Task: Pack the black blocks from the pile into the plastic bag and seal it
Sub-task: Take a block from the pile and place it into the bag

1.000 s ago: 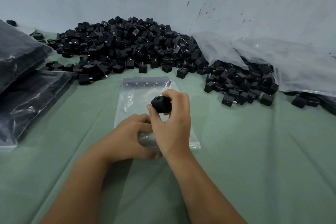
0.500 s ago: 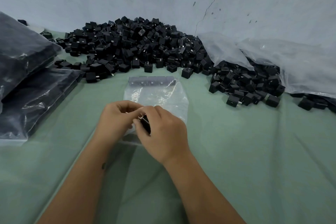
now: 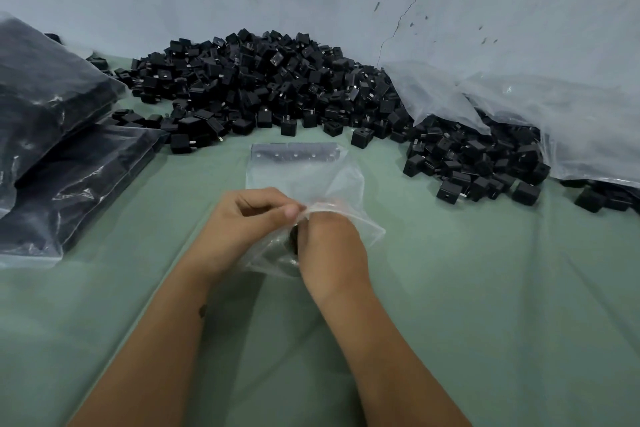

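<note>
A small clear plastic bag [image 3: 304, 177] lies on the green cloth in front of a big pile of black blocks [image 3: 263, 87]. My left hand [image 3: 242, 222] pinches the near edge of the bag's mouth and lifts it. My right hand [image 3: 329, 246] holds a black block [image 3: 292, 243] at that mouth, with its fingers under the plastic. Only a sliver of the block shows, between my two hands. A second heap of black blocks [image 3: 478, 159] spills from a large clear sack at the right.
Filled dark packs [image 3: 52, 135] are stacked at the left. A large crumpled clear sack [image 3: 519, 107] lies against the wall at the right. Green cloth [image 3: 485, 288] covers the table on either side of my arms.
My right hand brought the block down from above the bag to its near edge and into the mouth. My left hand shifted from pressing the bag to lifting its edge.
</note>
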A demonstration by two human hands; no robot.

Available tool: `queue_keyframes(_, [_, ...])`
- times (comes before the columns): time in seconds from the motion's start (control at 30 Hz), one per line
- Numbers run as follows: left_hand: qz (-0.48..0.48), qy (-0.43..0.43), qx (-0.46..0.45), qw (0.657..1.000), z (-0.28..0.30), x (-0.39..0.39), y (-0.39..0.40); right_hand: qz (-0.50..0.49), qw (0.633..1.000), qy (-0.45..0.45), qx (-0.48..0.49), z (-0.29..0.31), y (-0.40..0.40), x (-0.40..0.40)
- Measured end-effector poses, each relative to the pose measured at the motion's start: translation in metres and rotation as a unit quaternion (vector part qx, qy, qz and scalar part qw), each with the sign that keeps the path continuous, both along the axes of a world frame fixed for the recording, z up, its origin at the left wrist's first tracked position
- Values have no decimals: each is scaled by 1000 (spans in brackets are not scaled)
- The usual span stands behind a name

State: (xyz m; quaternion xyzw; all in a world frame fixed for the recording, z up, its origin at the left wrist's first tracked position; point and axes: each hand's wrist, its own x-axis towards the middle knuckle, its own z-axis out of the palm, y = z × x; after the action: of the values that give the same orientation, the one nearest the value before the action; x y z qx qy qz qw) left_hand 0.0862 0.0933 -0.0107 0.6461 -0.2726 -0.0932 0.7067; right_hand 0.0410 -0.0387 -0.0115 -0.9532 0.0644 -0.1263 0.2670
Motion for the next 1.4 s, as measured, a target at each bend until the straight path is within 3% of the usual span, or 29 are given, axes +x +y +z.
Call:
queue_keyframes(0.1, [98,24,-23,995,-4,6,7,-14,991,-3,133,-5,-6,0])
queue_keyframes(0.2, [334,56,42,940,-12,15,13,-14,969,14,246,-7,-7,-2])
queue_keyframes(0.27, [383,56,92,917,-17,19,15,22,963,33,265,-6,-5,-1])
queue_keyframes(0.37, [379,37,150,912,-21,19,13,72,976,26,203,-8,-2,-1])
queue_keyframes(0.5, [381,12,196,903,-22,21,13,53,998,-22,-11,-9,-5,-4])
queue_keyframes(0.8, [346,1,282,895,-23,23,12,113,992,-6,51,-9,-4,-4])
queue_keyframes(1.1, [324,-40,371,869,-22,21,10,194,978,4,-74,-25,-4,8])
queue_keyframes(1.27, [298,-35,313,901,-22,19,1,182,978,44,-97,-15,3,40])
queue_keyframes(1.4, [277,-58,321,904,-22,18,-3,167,968,35,-184,-9,1,70])
